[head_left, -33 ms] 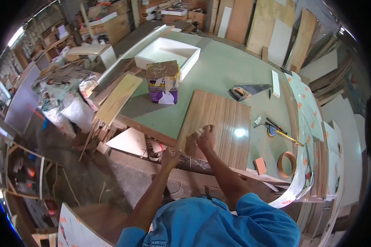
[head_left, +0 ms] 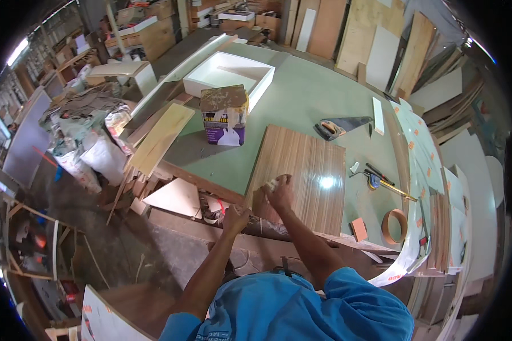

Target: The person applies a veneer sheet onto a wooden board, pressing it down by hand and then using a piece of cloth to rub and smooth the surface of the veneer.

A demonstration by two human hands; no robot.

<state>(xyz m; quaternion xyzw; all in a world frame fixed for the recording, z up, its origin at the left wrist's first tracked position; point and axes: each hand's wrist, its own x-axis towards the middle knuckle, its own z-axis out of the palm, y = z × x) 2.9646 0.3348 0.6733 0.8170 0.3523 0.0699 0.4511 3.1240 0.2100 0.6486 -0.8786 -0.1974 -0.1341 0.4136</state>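
Wood-grain panel [head_left: 301,176] lay flat at the near edge of the green workbench [head_left: 301,96], beside a paint-smeared carton [head_left: 224,115]. Seen from above, the right hand [head_left: 279,192] was closed around a small pale wad [head_left: 271,183] pressed on the panel; the left hand [head_left: 235,219] gripped the bench's front edge below, fingers curled.

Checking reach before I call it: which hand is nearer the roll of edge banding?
Right. The right hand is on the wood-grain panel, left of the roll of edge banding; the left hand is farther left, off the panel's edge.
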